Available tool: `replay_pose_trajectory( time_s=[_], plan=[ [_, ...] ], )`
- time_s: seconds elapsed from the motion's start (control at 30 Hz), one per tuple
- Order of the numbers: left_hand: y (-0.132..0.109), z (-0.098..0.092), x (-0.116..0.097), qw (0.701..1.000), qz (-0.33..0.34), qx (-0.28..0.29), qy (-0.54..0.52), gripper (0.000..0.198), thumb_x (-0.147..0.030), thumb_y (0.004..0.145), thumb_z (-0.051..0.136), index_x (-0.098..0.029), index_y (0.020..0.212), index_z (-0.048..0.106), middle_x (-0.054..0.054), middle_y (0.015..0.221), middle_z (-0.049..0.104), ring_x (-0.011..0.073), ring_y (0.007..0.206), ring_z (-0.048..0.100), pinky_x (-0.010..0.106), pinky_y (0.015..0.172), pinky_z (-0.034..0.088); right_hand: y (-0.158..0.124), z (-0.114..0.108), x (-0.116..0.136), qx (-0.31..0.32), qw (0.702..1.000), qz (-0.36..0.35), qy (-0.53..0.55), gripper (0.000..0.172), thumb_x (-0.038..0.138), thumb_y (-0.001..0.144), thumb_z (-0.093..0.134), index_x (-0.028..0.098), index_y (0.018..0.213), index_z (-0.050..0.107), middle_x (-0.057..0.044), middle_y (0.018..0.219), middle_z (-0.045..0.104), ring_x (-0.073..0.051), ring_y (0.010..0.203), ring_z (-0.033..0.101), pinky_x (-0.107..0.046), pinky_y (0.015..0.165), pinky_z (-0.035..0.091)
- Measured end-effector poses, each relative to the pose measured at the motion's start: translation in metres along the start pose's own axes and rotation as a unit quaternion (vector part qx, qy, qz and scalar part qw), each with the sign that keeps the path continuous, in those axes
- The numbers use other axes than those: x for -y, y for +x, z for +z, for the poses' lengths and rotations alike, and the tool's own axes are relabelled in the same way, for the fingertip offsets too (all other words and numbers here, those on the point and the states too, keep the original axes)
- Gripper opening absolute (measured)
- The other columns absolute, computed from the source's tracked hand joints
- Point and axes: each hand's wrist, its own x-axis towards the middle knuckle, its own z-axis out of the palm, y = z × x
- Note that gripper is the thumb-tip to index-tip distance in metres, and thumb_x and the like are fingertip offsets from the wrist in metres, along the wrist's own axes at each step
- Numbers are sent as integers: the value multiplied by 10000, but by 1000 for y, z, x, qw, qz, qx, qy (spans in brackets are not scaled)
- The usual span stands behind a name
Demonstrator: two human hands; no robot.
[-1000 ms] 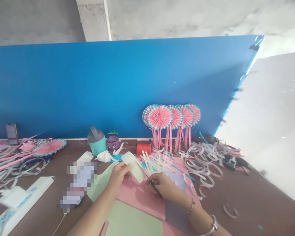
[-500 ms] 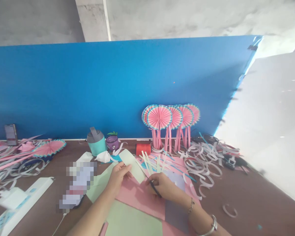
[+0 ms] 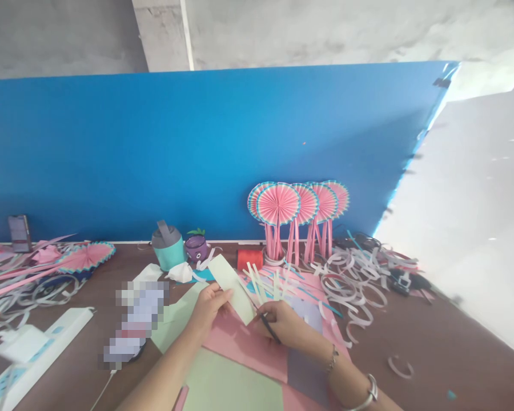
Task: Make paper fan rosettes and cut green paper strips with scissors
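My left hand (image 3: 212, 302) pinches a pale green paper piece (image 3: 231, 285) by its left edge, thumb on top. My right hand (image 3: 278, 322) is closed round black-handled scissors (image 3: 269, 329), close to the paper's lower right corner. The scissors' blades are mostly hidden by the fingers and the paper. Beneath both hands lies a pink paper sheet (image 3: 244, 348), overlapping a larger light green sheet (image 3: 235, 379). Several narrow pale green strips (image 3: 257, 282) lie just beyond my right hand.
Pink pleated paper fans (image 3: 278, 204) stand against the blue partition (image 3: 197, 142). Curled paper strips (image 3: 346, 279) pile up at the right. A red spool (image 3: 249, 260), a turquoise cup (image 3: 169, 251) and a purple cup (image 3: 196, 247) stand behind. Leftward are a phone (image 3: 137, 319) and a power strip (image 3: 43, 359).
The pale green paper has turned slightly, its lower corner now nearer my right fingers. Both hands stay almost in place, with their grips unchanged.
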Motion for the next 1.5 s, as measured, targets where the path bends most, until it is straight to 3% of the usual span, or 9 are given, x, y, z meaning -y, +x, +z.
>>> replay_pose_trajectory(
  time_s=[0.23, 0.5, 0.77, 1.1, 1.33, 1.5],
  plan=[
    [1, -1, 1, 1000, -3, 10, -6, 355, -372, 632, 708, -115, 873, 662, -1, 434, 601, 98, 387, 495, 190, 419, 317, -3, -1, 0, -2, 1000, -6, 2, 193, 275, 642, 647, 128, 762, 680, 54, 474, 446, -50, 422, 319, -171, 406, 263],
    [3, -3, 5, 1000, -2, 14, -2, 301, -380, 649, 697, -123, 799, 648, 3, 438, 605, 85, 390, 486, 177, 427, 314, -4, -1, 3, -12, 1000, -4, -11, 164, 236, 661, 595, 122, 753, 671, 27, 495, 512, -66, 414, 404, -173, 400, 309],
    [1, -1, 2, 1000, -4, 16, -11, 348, -372, 640, 708, -115, 870, 656, -3, 451, 603, 97, 397, 504, 182, 424, 312, -2, 0, 0, -7, 1000, 1, -10, 173, 263, 657, 611, 135, 762, 661, 22, 497, 542, -82, 421, 458, -174, 404, 325],
    [1, 1, 6, 999, -14, 41, -13, 326, -371, 611, 732, -118, 798, 648, 2, 449, 599, 104, 367, 502, 186, 378, 281, -3, -1, 2, -13, 999, -19, -28, 162, 257, 632, 630, 134, 736, 616, 64, 492, 434, -49, 433, 301, -175, 412, 234],
    [0, 2, 5, 999, -9, 50, -19, 301, -370, 616, 729, -123, 762, 639, 4, 497, 621, 94, 376, 517, 185, 394, 321, -2, 1, -1, 5, 1000, -1, 14, 151, 230, 610, 586, 149, 736, 575, 62, 512, 454, -57, 429, 344, -177, 414, 273],
    [-3, 4, 0, 998, -13, 54, -19, 321, -371, 630, 719, -111, 808, 652, 10, 468, 613, 101, 372, 511, 188, 386, 311, -2, 0, 1, -13, 1000, -4, -18, 118, 141, 575, 535, 144, 690, 562, 76, 474, 398, -49, 429, 293, -175, 408, 219]
  ],
)
